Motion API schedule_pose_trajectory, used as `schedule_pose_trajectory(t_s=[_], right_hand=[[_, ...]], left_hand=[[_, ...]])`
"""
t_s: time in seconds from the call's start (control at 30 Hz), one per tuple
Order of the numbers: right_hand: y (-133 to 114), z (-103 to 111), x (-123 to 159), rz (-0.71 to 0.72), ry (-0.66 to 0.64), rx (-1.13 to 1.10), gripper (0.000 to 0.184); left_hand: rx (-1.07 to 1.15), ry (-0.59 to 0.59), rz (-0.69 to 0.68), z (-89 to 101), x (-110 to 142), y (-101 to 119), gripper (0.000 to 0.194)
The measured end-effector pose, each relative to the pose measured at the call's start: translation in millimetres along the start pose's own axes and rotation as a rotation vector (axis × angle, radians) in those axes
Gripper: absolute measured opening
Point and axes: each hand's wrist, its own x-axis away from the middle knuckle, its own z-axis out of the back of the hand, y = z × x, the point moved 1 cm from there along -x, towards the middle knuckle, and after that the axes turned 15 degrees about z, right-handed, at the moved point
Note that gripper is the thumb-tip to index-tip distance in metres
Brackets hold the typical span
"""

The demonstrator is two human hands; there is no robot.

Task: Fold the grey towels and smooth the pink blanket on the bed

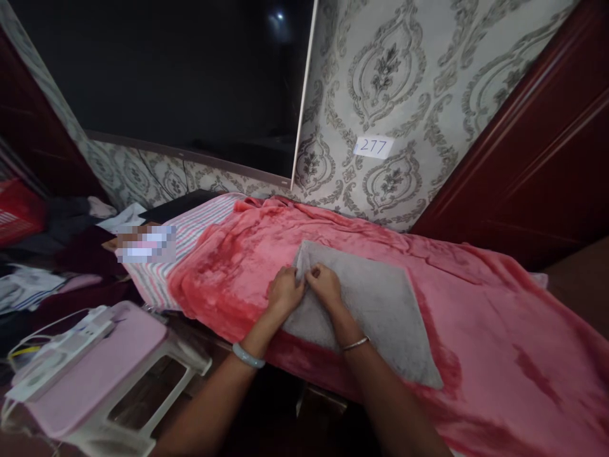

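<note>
A grey cloth [375, 304] lies spread flat on a pink-red plush blanket [480, 298]. Its left edge is pinched up into a small fold between my two hands. My left hand [284, 291] has its fingers closed on that edge, at the cloth's left side. Close beside it, my right hand [326, 284] pinches the same raised fold with thumb and fingers. The cloth's right part rests flat, with its near right corner pointing toward me.
A pink stool [109, 362] with a white power strip [66, 352] stands at the left. Behind it lie piled clothes [28, 285]. A striped cloth [200, 228] sits left of the blanket. A large TV [181, 82] and a paper marked 277 [373, 146] are on the wall.
</note>
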Motion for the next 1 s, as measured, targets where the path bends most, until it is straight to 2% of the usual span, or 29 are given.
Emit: schedule_pose_trajectory(t_s=[0.1, 0.23, 0.33, 0.47, 0.53, 0.67, 0.9, 1.0], right_hand=[[3.5, -1.1, 0.4, 0.028, 0.009, 0.005, 0.012], [7.2, -2.2, 1.1, 0.047, 0.034, -0.042, 0.014], [7.4, -2.7, 1.0, 0.051, 0.042, -0.055, 0.016], [7.6, -3.3, 1.0, 0.062, 0.054, -0.057, 0.017], [8.2, -3.8, 1.1, 0.07, 0.057, -0.061, 0.017], [10.4, -4.1, 1.5, 0.08, 0.051, -0.076, 0.018], [8.2, -4.9, -2.5, 0.056, 0.042, -0.132, 0.014], [1.2, -3.7, -3.9, 0.071, 0.028, -0.192, 0.013]], left_hand=[[0.054, 0.015, 0.044, -2.0, -1.7, -1.8, 0.035], [0.179, -0.052, 0.102, -5.1, -9.0, -8.1, 0.023], [0.173, -0.041, 0.054, -5.4, -8.2, -9.1, 0.018], [0.091, 0.001, -0.051, -3.2, -0.4, -7.0, 0.022], [0.088, -0.028, -0.071, -1.6, -0.2, -6.4, 0.023], [0.123, -0.125, -0.048, -0.4, -15.2, -5.9, 0.03], [0.033, -0.113, 0.09, -3.5, -46.6, 1.9, 0.037], [-0.046, -0.12, 0.099, -0.5, -48.7, 7.0, 0.029]])
